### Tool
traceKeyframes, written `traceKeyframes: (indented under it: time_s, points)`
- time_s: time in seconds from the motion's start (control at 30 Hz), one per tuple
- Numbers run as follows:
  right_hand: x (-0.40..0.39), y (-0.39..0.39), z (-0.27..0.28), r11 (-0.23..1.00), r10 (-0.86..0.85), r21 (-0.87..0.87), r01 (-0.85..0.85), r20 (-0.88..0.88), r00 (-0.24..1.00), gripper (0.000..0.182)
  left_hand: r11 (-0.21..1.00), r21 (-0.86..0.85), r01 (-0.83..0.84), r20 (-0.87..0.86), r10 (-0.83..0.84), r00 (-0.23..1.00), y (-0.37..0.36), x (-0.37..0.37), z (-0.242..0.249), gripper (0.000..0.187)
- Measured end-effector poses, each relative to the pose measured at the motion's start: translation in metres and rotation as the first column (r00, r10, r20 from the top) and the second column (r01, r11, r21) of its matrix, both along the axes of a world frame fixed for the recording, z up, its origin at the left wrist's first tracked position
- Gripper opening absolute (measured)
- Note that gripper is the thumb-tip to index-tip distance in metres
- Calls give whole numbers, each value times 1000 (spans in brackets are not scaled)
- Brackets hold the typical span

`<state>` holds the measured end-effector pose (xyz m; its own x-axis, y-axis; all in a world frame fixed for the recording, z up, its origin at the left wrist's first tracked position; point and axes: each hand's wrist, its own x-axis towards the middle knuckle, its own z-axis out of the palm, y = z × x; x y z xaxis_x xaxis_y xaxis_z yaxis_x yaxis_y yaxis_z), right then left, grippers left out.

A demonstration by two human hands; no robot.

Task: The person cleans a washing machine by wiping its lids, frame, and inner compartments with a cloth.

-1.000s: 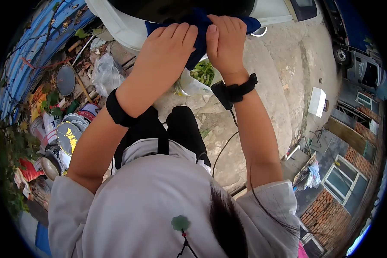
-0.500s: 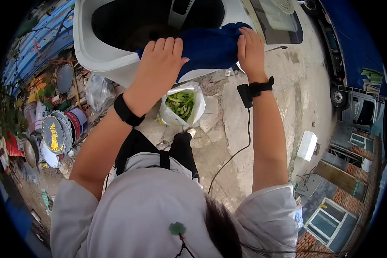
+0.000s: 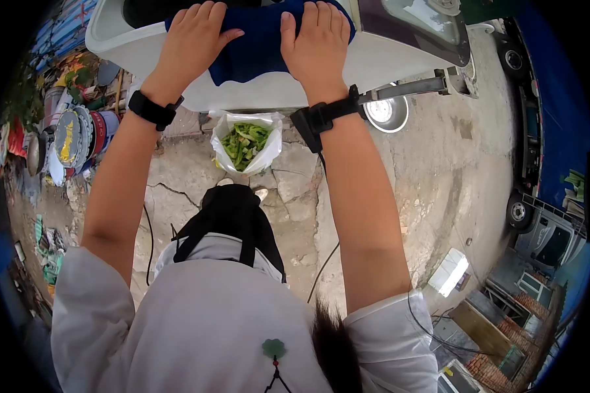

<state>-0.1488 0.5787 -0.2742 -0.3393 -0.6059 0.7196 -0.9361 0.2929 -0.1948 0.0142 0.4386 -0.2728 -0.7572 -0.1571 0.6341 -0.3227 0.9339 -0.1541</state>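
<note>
A dark blue cloth (image 3: pixel 252 46) lies over the front rim of a white washing tub (image 3: pixel 128 56). My left hand (image 3: pixel 193 42) grips the cloth's left part, fingers curled over its upper edge and thumb pointing right. On the cloth's right part, my right hand (image 3: pixel 316 42) is closed in the same way, its thumb towards the left. Both hands wear black wrist straps. The fingertips are partly hidden behind the cloth's far edge.
Below the tub, a white plastic bag (image 3: pixel 272 147) of green leaves stands on cracked concrete. A metal basin (image 3: pixel 387 114) is right of it. Stacked buckets and lids (image 3: pixel 75 141) are at left. A white box (image 3: pixel 448 272) and a truck (image 3: pixel 547 236) are at right.
Both hands and the cloth have shifted left and up in view, with the hands closer together. The view has moved, and the metal basin now shows more fully.
</note>
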Motion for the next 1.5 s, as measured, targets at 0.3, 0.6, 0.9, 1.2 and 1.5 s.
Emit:
traceKeyframes:
  time_s: [0.3,0.6,0.9,1.2,1.5]
  points:
    - [-12,-18,-8,974,-144,180,141,1,990,56,987,121,-107,46,102,994,10,-4,2,49]
    - [-41,-8,31,738,106,627,-250,259,960,81,903,403,-145,233,52,971,56,-54,24,40]
    - [-58,20,55,722,339,540,-431,267,902,58,707,693,140,76,-264,961,46,-57,44,52]
    - [-111,-40,70,379,516,894,-239,10,857,60,719,694,-32,188,-139,972,52,-92,35,67]
    - [-142,-68,72,259,714,919,-296,24,700,51,693,705,-150,240,-34,970,60,-103,40,73]
